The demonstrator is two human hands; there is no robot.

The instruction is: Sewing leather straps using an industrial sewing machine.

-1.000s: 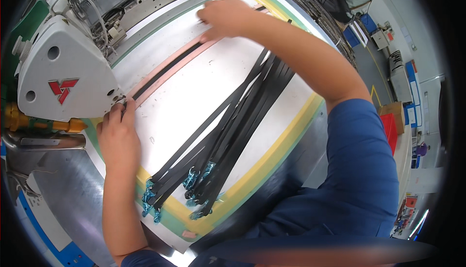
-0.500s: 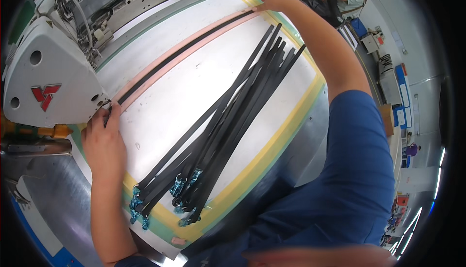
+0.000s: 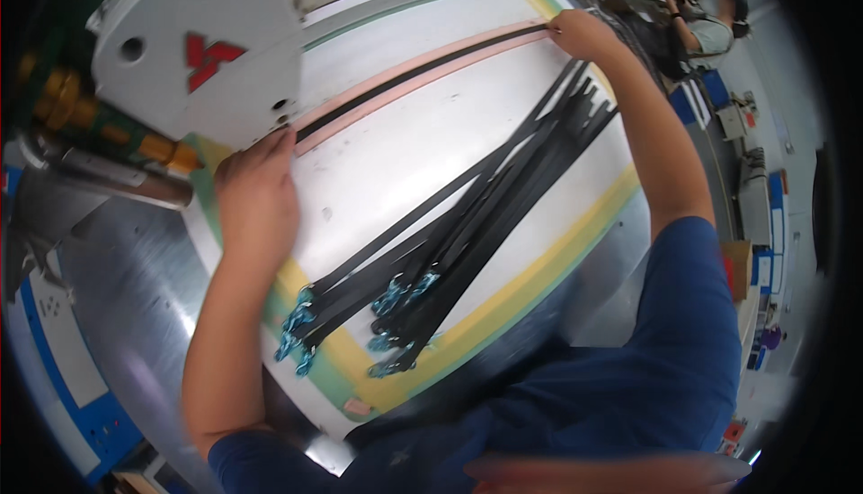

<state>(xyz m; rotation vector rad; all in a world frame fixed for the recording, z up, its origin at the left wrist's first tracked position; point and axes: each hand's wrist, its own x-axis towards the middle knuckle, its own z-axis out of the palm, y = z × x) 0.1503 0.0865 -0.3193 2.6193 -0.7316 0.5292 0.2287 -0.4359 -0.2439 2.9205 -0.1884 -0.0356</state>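
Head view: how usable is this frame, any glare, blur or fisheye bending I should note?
Head view: strong fisheye, so the pink guide strip and the yellow table edge curve; the rim is black vignette. Glare streaks the metal surface at lower left. The blue sleeve at the bottom is soft, as is the distant person at upper right. Left hand, right hand and black straps read clearly.

Short blue sleeves on both arms, ending above the elbows. Bare forearms, bare left hand (image 3: 256, 197) and right hand (image 3: 582, 34). No gloves.
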